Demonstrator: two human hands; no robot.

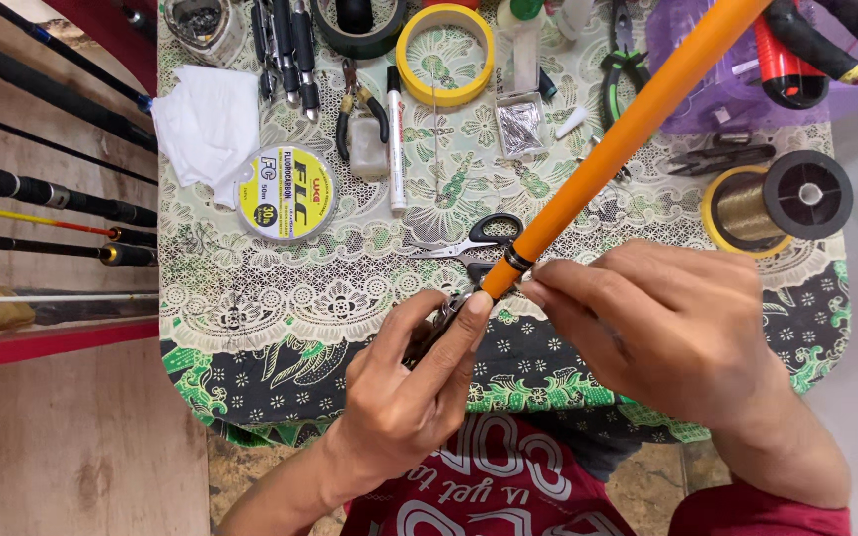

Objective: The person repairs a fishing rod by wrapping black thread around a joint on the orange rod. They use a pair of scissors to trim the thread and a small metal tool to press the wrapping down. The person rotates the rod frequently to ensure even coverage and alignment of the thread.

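Left hand (pixel 404 397) is closed on a dark fitting (pixel 439 323) at frame centre; orange rod (pixel 618 139) is pinched by right hand (pixel 662 323) fingers; scissors (pixel 479 238) lie just above.

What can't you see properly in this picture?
- Head view: the small dark part at the orange rod's lower end is mostly covered by the left hand and right hand.
- The rod's far end runs off the top edge.
- The scissors are partly hidden behind the rod.
- The purple tray is cut off at the top edge.
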